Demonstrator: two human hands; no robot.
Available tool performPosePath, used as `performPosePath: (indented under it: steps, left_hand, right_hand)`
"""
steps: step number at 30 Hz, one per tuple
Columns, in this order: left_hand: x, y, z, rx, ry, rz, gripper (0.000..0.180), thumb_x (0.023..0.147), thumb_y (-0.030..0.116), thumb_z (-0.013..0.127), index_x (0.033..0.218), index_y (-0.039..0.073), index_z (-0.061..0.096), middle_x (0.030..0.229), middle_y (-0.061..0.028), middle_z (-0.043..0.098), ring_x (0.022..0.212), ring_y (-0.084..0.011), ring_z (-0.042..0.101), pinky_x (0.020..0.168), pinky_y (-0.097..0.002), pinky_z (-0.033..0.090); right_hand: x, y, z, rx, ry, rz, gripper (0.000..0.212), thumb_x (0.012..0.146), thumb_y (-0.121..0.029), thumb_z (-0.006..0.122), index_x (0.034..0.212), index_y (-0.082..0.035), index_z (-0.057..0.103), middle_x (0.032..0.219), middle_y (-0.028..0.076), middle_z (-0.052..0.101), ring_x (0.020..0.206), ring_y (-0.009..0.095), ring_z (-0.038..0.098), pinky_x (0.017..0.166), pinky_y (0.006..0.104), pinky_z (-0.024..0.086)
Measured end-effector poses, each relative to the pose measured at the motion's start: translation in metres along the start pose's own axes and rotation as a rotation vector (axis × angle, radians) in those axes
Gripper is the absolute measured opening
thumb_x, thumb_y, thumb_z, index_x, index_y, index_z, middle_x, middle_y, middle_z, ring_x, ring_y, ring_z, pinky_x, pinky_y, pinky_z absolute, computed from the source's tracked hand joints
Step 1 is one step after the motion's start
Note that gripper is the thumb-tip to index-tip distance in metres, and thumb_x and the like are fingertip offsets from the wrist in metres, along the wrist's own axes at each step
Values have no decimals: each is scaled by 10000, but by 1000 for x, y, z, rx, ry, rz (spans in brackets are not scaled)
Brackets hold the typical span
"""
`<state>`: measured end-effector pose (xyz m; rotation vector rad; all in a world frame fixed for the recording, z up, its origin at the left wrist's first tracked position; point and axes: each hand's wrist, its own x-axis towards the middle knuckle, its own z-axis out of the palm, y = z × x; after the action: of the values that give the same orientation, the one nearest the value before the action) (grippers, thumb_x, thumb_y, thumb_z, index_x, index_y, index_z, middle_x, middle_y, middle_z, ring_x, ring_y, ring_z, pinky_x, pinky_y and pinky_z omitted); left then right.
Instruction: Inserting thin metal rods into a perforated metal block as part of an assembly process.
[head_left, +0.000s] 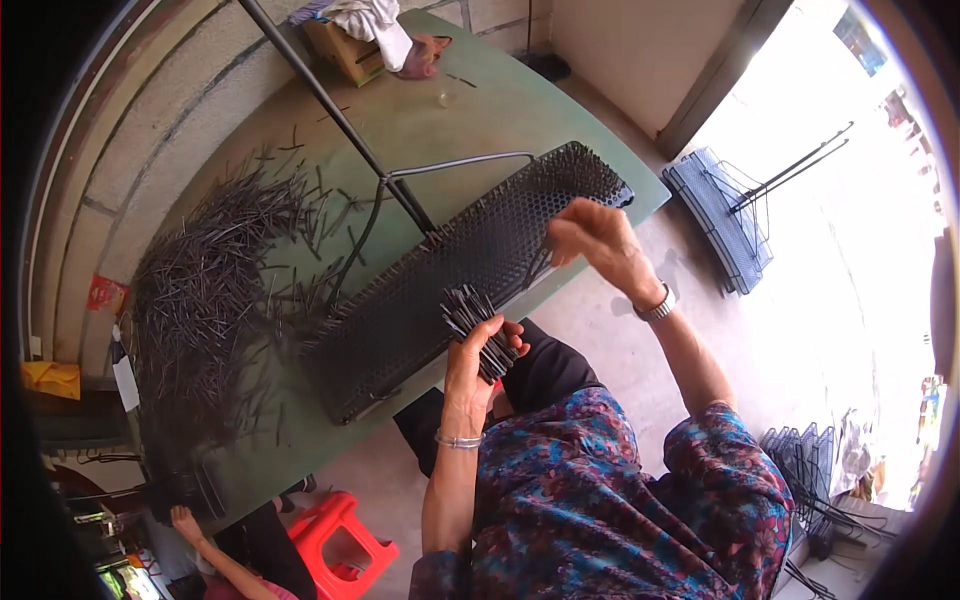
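Note:
My left hand is wrapped round a bundle of thin black strips, their ends sticking out past the thumb. It is over the near edge of a long black panel full of small holes, which lies slantwise on the table. Short dark strips stand up along the panel's far edge and thickly at its right end. Above the near edge toward that end is my right hand, its fingers curled in and slightly blurred. Whether it holds a strip cannot be made out. A long metal pole with wire braces joins the panel.
On the green table, a big heap of loose dark strips lies left. A cardboard box with cloth stands at the back. Similar panels lean at right. Near a red stool, another person's hand touches the table edge.

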<state>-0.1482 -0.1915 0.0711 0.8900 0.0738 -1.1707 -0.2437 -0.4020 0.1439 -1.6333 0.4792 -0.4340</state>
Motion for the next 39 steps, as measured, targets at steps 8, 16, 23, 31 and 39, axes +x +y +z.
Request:
performPosePath:
  steps: [8, 16, 23, 31, 39]
  left_hand:
    - [-7, -2, 16, -220, -26, -92, 144, 884, 163, 636, 984, 64, 606, 902, -147, 662, 921, -317, 656, 859, -582, 536]
    - [-1, -18, 33, -147, -35, -115, 157, 879, 169, 646, 969, 53, 590, 853, -120, 644, 779, -216, 652, 804, -504, 569]
    - [5, -27, 51, 22, -25, -112, 176, 869, 209, 661, 942, 59, 604, 784, -87, 644, 662, -170, 636, 614, -364, 571]
    - [11, -32, 59, 37, -31, -89, 183, 859, 212, 662, 898, 40, 613, 768, -91, 656, 653, -178, 642, 581, -334, 548]
    - [18, -25, 65, 42, -34, -52, 185, 860, 216, 663, 876, 40, 610, 762, -93, 657, 647, -186, 646, 579, -328, 543]
  right_hand:
    - [25, 14, -63, -303, 546, -235, 153, 947, -128, 587, 935, 22, 617, 778, 70, 688, 704, 126, 686, 645, 235, 541]
    - [40, 27, -56, -339, 560, -202, 148, 919, -124, 613, 925, 22, 638, 797, 72, 703, 708, 116, 693, 652, 226, 533]
    - [52, 36, -54, -360, 501, -227, 140, 908, -110, 616, 945, 21, 645, 772, 73, 698, 694, 121, 695, 635, 220, 529]
    - [50, 31, -58, -461, 453, -259, 154, 902, -126, 606, 949, 11, 655, 696, 82, 687, 652, 116, 673, 604, 242, 504]
    - [68, 46, -50, -937, 393, -436, 120, 845, -209, 663, 911, -117, 704, 837, 79, 585, 733, 265, 593, 655, 364, 479]
